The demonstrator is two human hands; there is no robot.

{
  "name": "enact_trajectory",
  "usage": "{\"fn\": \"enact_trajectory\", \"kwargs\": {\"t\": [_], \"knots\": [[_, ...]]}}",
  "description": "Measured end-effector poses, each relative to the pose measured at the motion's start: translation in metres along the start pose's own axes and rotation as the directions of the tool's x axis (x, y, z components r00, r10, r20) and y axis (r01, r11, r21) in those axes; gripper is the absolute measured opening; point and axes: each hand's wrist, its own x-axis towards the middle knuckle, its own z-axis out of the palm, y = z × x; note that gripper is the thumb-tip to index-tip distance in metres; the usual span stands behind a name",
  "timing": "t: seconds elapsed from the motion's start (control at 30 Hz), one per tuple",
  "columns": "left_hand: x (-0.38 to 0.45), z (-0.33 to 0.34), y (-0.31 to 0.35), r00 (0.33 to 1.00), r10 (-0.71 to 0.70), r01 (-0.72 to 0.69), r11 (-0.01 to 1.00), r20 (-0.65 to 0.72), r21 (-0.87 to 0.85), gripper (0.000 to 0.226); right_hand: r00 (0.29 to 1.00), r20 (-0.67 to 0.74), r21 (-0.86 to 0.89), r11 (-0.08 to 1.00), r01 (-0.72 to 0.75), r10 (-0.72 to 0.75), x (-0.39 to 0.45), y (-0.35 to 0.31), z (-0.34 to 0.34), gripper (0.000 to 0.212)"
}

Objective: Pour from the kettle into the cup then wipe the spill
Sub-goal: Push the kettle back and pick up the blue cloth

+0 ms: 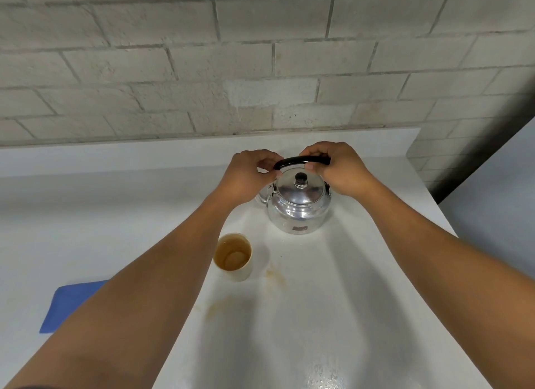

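Observation:
A shiny metal kettle with a black knob on its lid stands upright on the white counter, its spout pointing left behind my left wrist. My left hand grips the left end of its black handle and my right hand grips the right end. A pale paper cup holding brown liquid stands in front of the kettle, to its left. Brownish spill stains lie on the counter right of the cup and more in front of it. A folded blue cloth lies at the left, partly hidden by my left forearm.
A grey brick wall rises behind the counter. The counter's right edge runs diagonally, with floor beyond it. Small water droplets glisten on the near counter.

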Motion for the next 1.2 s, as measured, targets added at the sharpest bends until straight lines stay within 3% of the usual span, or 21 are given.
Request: {"fn": "enact_trajectory", "kwargs": {"t": [0.23, 0.37, 0.57, 0.83, 1.07, 1.2], "knots": [[0.002, 0.0, -0.002, 1.0, -0.021, 0.021, 1.0, 0.015, -0.012, 0.028, 1.0, -0.004, -0.02, 1.0, -0.02, 0.02, 0.0, -0.002, -0.001, 0.026], [-0.004, -0.007, -0.003, 0.997, -0.039, 0.043, 0.997, 0.071, -0.056, 0.043, 0.999, 0.006, -0.124, 0.991, -0.05, 0.051, 0.001, -0.012, -0.003, 0.028], [-0.036, -0.044, -0.007, 0.995, 0.001, 0.001, 1.0, 0.099, -0.013, 0.055, 0.996, 0.03, -0.244, 0.965, 0.093, -0.089, -0.009, -0.058, 0.02, 0.032], [-0.107, -0.133, -0.029, 0.982, -0.042, 0.005, 0.98, 0.183, 0.198, 0.044, 0.954, 0.173, -0.223, 0.934, 0.28, -0.245, -0.05, -0.134, 0.107, 0.022], [-0.182, -0.193, -0.084, 0.962, -0.202, 0.135, 0.935, 0.181, 0.327, 0.039, 0.938, 0.264, -0.102, 0.96, 0.26, -0.226, -0.082, -0.177, 0.205, 0.017], [-0.211, -0.212, -0.122, 0.941, -0.298, 0.201, 0.876, 0.164, 0.438, 0.041, 0.908, 0.386, -0.13, 0.965, 0.228, -0.162, -0.095, -0.188, 0.265, 0.026]]}}
